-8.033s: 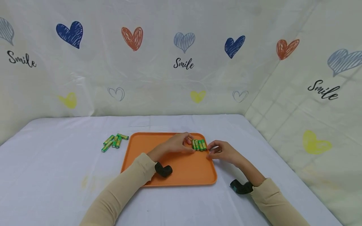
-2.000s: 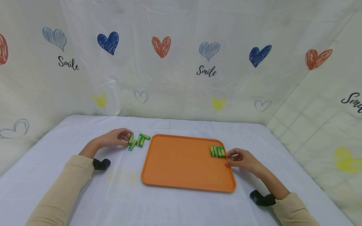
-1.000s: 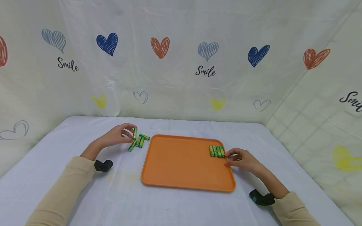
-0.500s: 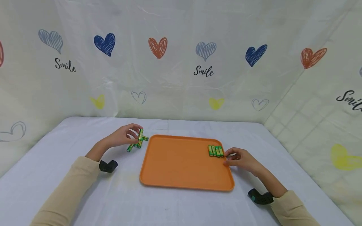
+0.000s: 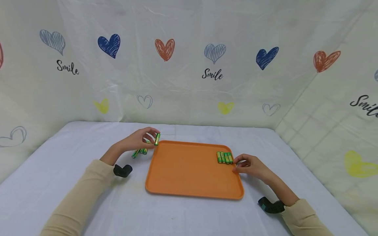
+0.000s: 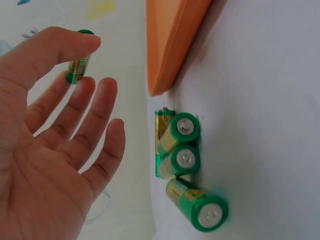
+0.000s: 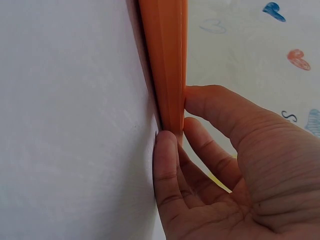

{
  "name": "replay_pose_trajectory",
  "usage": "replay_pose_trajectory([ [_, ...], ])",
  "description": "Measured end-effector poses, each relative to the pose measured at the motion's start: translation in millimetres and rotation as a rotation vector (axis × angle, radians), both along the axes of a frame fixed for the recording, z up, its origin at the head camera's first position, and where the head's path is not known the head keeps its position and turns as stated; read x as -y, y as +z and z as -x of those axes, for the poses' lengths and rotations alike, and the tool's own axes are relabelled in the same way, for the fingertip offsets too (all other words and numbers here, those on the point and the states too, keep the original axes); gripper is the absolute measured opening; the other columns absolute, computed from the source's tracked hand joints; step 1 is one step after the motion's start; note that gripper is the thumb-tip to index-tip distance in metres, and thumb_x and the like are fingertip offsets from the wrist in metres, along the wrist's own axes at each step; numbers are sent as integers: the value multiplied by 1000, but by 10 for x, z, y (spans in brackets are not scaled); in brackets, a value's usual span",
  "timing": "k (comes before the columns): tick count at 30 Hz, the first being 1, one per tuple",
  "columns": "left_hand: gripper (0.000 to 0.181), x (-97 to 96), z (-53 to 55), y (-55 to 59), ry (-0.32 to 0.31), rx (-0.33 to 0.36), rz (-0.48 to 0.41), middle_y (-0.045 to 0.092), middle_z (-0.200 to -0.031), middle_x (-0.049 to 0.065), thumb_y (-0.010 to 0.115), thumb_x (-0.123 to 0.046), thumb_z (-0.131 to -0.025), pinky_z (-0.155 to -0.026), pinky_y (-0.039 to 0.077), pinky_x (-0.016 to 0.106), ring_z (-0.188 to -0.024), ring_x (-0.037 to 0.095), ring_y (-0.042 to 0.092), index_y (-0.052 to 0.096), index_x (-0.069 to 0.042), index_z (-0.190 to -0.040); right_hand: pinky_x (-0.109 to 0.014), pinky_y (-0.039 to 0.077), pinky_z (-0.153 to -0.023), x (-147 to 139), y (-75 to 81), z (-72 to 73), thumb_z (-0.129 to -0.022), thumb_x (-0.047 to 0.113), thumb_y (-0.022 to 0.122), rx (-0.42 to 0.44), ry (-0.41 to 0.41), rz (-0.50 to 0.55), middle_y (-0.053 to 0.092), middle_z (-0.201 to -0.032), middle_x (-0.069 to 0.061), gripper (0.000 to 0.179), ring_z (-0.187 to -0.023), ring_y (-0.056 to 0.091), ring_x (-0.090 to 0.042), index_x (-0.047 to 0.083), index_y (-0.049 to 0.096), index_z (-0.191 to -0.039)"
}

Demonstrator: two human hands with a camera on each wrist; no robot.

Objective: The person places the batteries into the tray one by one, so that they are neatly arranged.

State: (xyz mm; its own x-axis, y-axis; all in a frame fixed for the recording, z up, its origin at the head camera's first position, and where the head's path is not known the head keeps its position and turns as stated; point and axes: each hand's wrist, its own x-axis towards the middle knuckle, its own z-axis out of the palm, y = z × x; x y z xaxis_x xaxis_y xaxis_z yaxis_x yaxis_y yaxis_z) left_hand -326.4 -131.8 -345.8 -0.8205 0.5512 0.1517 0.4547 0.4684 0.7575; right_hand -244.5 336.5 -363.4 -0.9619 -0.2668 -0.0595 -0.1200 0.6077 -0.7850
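Note:
Between thumb and fingertips my left hand (image 5: 137, 139) pinches a green and gold battery (image 5: 157, 139), raised over the back left corner of the orange tray (image 5: 189, 177). The left wrist view shows this battery (image 6: 79, 67) from behind the thumb, the other fingers loosely spread. Several more batteries (image 6: 185, 155) lie on the cloth below, beside the tray, partly covered by the hand in the head view. At the tray's right edge, my right hand (image 5: 251, 167) grips the rim, its thumb on top and fingers against the outer side in the right wrist view.
A row of several batteries (image 5: 225, 158) lies side by side in the tray's back right corner, close to the right hand. White cloth (image 5: 165, 216) covers the table, and a curtain (image 5: 189, 88) printed with hearts hangs behind it.
My left hand has picked a battery from the loose group and carried it right, up to the tray's left edge. Earlier it was at the row inside the tray. The right hand stays at the rim.

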Motion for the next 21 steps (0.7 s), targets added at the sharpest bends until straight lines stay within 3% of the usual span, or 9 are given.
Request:
replay_pose_trajectory([
  [10, 49, -258, -15, 48, -38, 2, -7, 60, -112, 10, 72, -6, -84, -83, 51, 36, -97, 23, 63, 54, -6, -129, -23, 47, -71, -21, -7, 9, -86, 20, 76, -6, -1, 7, 61, -97, -8, 40, -87, 56, -19, -3, 59, -113],
  [21, 51, -472, 17, 0, -123, 1, -24, 59, -113, 12, 74, -6, -84, -81, 51, 31, -96, 22, 62, 53, -4, -131, -24, 47, -70, -17, -10, 10, -86, 21, 76, -3, -11, -1, 61, -99, -8, 40, -87, 56, -19, -2, 59, -113],
])
